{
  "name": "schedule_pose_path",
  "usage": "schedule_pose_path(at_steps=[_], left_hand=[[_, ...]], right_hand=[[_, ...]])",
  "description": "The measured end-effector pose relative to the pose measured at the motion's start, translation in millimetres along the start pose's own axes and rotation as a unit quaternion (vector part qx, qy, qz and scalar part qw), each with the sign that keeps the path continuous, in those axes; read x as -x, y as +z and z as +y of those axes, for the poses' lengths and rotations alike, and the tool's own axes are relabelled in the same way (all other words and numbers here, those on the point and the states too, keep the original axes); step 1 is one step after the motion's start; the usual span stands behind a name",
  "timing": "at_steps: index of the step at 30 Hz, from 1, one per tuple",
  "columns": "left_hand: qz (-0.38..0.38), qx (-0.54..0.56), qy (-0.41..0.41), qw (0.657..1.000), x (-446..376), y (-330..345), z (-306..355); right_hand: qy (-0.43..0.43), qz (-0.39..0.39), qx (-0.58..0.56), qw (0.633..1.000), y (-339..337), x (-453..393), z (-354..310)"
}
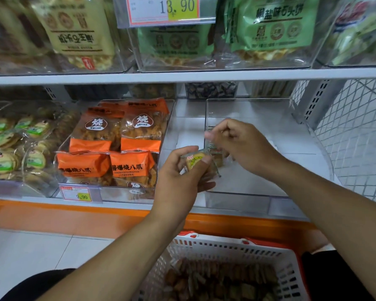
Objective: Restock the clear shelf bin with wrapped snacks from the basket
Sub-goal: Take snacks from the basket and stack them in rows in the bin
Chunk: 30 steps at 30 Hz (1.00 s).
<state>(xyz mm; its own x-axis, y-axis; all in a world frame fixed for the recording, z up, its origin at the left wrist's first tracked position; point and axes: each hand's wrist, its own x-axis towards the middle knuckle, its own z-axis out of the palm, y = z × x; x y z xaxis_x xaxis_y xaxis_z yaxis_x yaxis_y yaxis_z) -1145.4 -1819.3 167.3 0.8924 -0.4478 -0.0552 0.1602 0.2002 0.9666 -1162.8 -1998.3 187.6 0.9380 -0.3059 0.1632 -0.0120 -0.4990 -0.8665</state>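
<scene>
The left hand [178, 170] grips 1 wrapped snack [196, 160] at the clear bin [237, 194] front-left corner; the right hand [237, 144] pinches another (blurred) inside. A loose pinch could drop it outside the wall. The bin is nearly bare; the basket [226, 248] sits below.

Bright orange snack bags [117, 146] with white lettering lie left; pale green packets [271, 25] sit far above; the near white slotted plastic basket [237, 253] has red trim.
</scene>
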Motion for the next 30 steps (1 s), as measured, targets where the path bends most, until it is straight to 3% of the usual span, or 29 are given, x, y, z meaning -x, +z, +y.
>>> schedule_pose_path(at_steps=[2, 4, 9, 12, 15, 17, 25, 28, 30], left_hand=[[-0.004, -0.012, 0.016, 1.0, 1, -2, 2], [-0.004, -0.012, 0.014, 1.0, 0, -2, 3], [0.013, 0.041, -0.034, 0.999, -7, -3, 5], [0.038, 0.066, -0.032, 0.997, -10, -7, 5], [0.046, 0.051, -0.007, 0.998, -11, -9, 4], [0.036, 0.059, 0.004, 0.998, -9, -8, 5], [-0.041, 0.053, 0.055, 0.996, -10, -4, 2], [-0.042, -0.071, 0.091, 0.992, -10, -5, 1], [-0.039, -0.182, 0.102, 0.977, -11, -5, -4]], right_hand=[[-0.025, -0.095, -0.041, 0.994, 4, 22, -11], [-0.029, -0.142, -0.046, 0.988, 6, 32, -14], [-0.023, -0.076, 0.002, 0.997, 8, 35, -8], [0.086, -0.014, -0.151, 0.985, 7, 34, -5], [0.198, -0.024, -0.339, 0.919, 6, 32, -8], [0.223, -0.037, -0.398, 0.889, 7, 32, -10], [0.213, -0.158, -0.348, 0.899, 5, 31, -8], [0.204, -0.192, -0.3, 0.912, -7, 22, -7], [0.185, -0.148, -0.245, 0.94, -15, 12, -1]])
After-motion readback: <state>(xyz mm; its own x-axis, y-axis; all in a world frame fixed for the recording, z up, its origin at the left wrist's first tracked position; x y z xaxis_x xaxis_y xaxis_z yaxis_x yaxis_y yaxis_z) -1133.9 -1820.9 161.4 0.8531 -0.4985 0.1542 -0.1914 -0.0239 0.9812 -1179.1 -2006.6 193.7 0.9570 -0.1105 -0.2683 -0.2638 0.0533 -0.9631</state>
